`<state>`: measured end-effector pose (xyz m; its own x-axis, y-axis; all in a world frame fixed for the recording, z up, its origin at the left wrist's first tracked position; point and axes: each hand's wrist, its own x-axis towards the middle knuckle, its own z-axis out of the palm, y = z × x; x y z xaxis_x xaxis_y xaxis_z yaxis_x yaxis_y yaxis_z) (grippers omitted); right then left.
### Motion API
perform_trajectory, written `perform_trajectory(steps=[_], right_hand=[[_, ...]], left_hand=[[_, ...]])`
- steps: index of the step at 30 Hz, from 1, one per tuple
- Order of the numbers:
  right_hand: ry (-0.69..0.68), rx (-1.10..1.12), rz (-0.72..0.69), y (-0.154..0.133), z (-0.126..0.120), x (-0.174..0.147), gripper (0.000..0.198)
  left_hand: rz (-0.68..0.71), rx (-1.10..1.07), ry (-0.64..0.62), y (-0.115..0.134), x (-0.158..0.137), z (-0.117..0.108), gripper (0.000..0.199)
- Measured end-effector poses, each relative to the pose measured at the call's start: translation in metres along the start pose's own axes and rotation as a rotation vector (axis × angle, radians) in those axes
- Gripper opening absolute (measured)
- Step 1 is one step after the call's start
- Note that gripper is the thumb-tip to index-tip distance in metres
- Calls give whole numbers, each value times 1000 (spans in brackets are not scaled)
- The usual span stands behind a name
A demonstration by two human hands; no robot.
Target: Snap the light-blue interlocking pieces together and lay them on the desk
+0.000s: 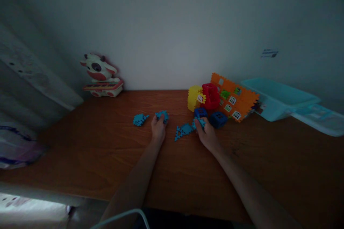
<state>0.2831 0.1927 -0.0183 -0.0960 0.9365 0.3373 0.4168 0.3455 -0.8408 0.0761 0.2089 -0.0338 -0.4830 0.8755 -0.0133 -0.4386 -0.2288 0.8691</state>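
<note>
Left hand: the left hand lay on the wooden table, fingers closed over a light-blue toothed piece.
Right hand: the right hand pinched the right end of a light-blue triangular panel.
Panel axis: it ran left-right, lower at the left, lying flat between both hands.
Loose piece: another blue piece sat left of the left hand.
Behind: dark-blue cubes, a yellow block, a red block, an orange panel.

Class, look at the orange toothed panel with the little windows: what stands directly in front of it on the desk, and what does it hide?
Before the orange panel stand a red cube, a yellow cube and two dark blue cubes. Whatever lies behind the panel is covered.
</note>
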Motion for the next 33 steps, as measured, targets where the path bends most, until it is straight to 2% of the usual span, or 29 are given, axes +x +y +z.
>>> perform_trajectory(steps=[3, 8, 12, 15, 19, 24, 28, 30, 33], right_hand=[[-9, -14, -54, 1, 2, -3, 28], [-21, 55, -106, 4, 7, -6, 36], [-70, 10, -171, 2, 6, -5, 31], [-28, -22, -191, 1, 5, -4, 34], [-13, -90, -153, 4, 2, -1, 36], [-109, -127, -52, 6, 0, 4, 48], [-97, -107, 9, 4, 0, 5, 53], [-84, -82, 19, 4, 0, 5, 53], [-80, -68, 8, 3, 0, 4, 51]], left_hand=[[-28, 0, -23, 2, -2, 1, 22], [-76, 171, -246, 0, -34, 16, 31], [139, 444, -579, 2, -53, 20, 31], [269, 586, -677, 5, -55, 19, 30], [329, 688, -702, 5, -52, 18, 28], [193, 561, -685, 7, -51, 21, 36], [147, 523, -643, 8, -48, 22, 33], [154, 502, -563, 7, -44, 22, 30], [173, 402, -307, 6, -31, 18, 26]])
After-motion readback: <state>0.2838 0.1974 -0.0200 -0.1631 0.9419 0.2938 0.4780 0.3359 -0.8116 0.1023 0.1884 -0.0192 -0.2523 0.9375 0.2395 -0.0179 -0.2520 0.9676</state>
